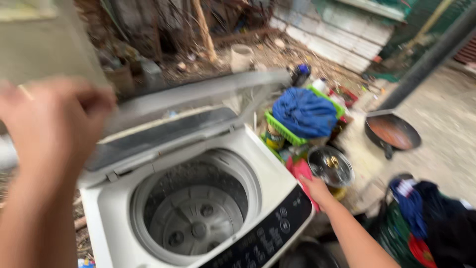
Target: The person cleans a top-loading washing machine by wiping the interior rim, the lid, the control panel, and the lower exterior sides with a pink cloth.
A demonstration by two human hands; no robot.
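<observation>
Washing machine (277, 171), a white top-loader, sits right below me with its lid (168, 116) swung up and back on the far side, so the steel drum (193, 218) lies open and I see nothing in it. A dark control panel (267, 235) runs along the near right edge.

My left hand (52, 124) is raised close to the camera at the left, level with the lid's left end. It is badly blurred; the fingers look loosely curled, but I cannot tell whether they grip the lid or merely hover in front of it.

My right hand (316, 191) reaches out past the machine's right front corner, just beside the control panel. Its fingers are closed on a pink-red item (301, 171) that lies against the machine's right side; I cannot make out what that item is.

Just beyond that hand a round metal pot (330, 166) stands on the ground, and behind it a green plastic basket (282, 130) holds a heap of blue cloth (305, 113). A dark wok (392, 131) with reddish contents lies farther right on the concrete. Dark and blue clothes (429, 213) are piled at my lower right.
</observation>
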